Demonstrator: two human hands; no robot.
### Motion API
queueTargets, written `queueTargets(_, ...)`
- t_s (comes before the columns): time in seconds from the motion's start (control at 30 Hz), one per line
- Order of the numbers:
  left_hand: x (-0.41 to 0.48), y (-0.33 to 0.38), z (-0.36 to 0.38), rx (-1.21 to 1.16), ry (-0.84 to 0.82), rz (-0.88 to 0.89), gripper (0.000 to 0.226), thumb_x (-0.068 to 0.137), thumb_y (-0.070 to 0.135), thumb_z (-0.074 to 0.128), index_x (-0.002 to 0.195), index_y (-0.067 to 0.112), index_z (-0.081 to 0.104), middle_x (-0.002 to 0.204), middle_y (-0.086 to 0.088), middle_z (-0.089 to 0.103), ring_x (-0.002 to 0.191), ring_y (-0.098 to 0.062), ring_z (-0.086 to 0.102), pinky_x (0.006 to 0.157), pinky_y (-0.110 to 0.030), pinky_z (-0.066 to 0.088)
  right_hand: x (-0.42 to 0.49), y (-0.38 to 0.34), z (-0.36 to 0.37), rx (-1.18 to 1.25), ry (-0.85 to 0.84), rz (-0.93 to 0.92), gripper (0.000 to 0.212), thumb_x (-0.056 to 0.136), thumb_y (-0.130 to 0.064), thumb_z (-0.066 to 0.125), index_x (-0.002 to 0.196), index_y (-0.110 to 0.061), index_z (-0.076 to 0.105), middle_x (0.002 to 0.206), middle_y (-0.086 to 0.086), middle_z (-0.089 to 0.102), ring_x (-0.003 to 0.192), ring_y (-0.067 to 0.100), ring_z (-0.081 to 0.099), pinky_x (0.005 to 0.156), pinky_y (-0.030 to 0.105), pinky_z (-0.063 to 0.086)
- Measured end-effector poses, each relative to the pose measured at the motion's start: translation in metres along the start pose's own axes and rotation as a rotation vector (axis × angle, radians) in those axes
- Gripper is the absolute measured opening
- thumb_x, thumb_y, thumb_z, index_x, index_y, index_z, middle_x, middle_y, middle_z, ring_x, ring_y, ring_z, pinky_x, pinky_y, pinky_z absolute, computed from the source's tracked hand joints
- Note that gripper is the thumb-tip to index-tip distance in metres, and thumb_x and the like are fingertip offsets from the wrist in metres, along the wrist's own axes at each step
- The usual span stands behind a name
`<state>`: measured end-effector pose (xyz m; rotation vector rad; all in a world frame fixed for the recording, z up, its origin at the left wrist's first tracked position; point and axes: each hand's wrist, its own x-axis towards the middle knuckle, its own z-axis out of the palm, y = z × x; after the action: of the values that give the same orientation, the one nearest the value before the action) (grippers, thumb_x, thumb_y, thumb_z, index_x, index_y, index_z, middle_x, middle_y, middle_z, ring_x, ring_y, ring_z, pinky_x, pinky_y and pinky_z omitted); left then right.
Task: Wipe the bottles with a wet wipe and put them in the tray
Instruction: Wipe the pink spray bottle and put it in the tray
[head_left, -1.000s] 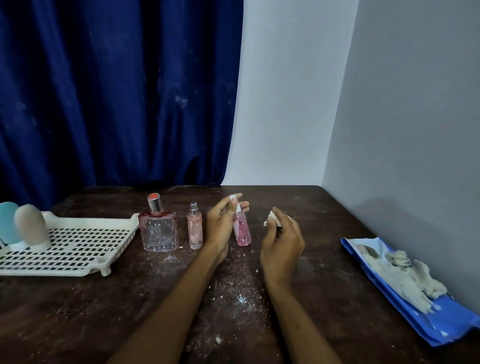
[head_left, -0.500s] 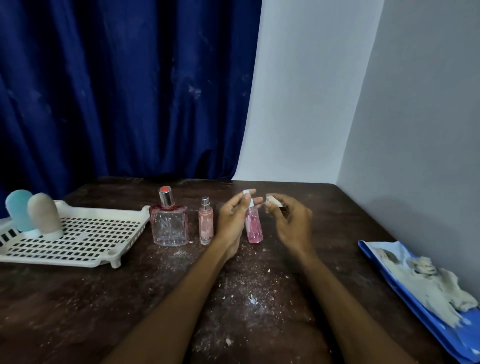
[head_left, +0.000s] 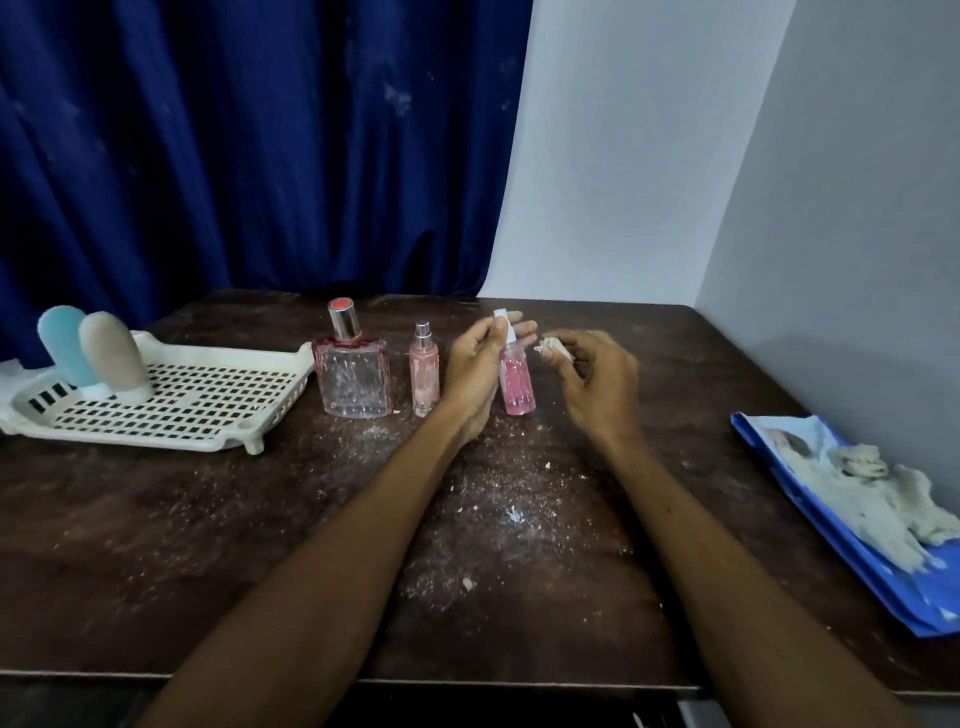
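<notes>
My left hand (head_left: 480, 364) pinches the white top of a small bright pink spray bottle (head_left: 515, 384) that stands on the dark table. Just right of it, my right hand (head_left: 589, 379) pinches a small crumpled wet wipe (head_left: 555, 347) near the bottle's neck, apart from it. A slim pale pink spray bottle (head_left: 424, 376) and a square clear glass bottle with a red cap (head_left: 352, 371) stand to the left. The white slotted tray (head_left: 208, 410) at the left holds a blue bottle (head_left: 65, 343) and a beige bottle (head_left: 111, 356), both upside down.
A blue wet wipe pack (head_left: 852, 519) with used greyish wipes on it lies at the table's right edge, by the grey wall. White crumbs and dust cover the table's middle (head_left: 498, 509). A dark blue curtain hangs behind.
My right hand brought the wipe up from lower right to beside the bright pink bottle's neck. My left hand kept its hold on the bottle's top. The camera view shifted a little.
</notes>
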<state>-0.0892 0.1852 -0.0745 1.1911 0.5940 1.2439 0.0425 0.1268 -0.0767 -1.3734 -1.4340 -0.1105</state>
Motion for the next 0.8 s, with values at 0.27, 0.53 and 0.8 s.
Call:
queueTargets(0.27, 0.0, 0.0, 0.002, -0.034, -0.012, 0.007, 0.034, 0.104, 0.022, 0.045, 0.128, -0.001, 0.056, 0.121, -0.018, 0.068, 0.108, -0.024, 0.068, 0.098, -0.037, 0.054, 0.0, -0.009, -0.001, 0.074, 0.002, -0.059, 0.019, 0.089, -0.019, 0.072, 0.107, -0.016, 0.075, 0.097, -0.005, 0.075, 0.083, 0.005, 0.069, 0.078, 0.026, 0.058)
queueTargets(0.53, 0.0, -0.003, 0.004, -0.008, -0.046, 0.038, 0.032, 0.104, 0.021, 0.046, 0.123, -0.002, 0.057, 0.123, -0.018, 0.067, 0.114, -0.028, 0.066, 0.098, -0.039, 0.054, -0.003, -0.005, 0.004, 0.026, 0.003, -0.05, 0.015, 0.087, -0.013, 0.072, 0.1, -0.015, 0.077, 0.088, -0.002, 0.077, 0.073, 0.008, 0.07, 0.074, 0.032, 0.059)
queueTargets(0.8, 0.0, -0.003, 0.004, -0.077, -0.031, 0.029, 0.028, 0.105, 0.02, 0.041, 0.117, 0.001, 0.058, 0.125, -0.021, 0.065, 0.116, -0.027, 0.065, 0.092, -0.033, 0.056, -0.007, -0.009, 0.003, 0.013, -0.035, -0.019, 0.018, 0.082, -0.014, 0.075, 0.1, -0.017, 0.077, 0.086, -0.008, 0.075, 0.068, -0.003, 0.065, 0.072, 0.021, 0.058)
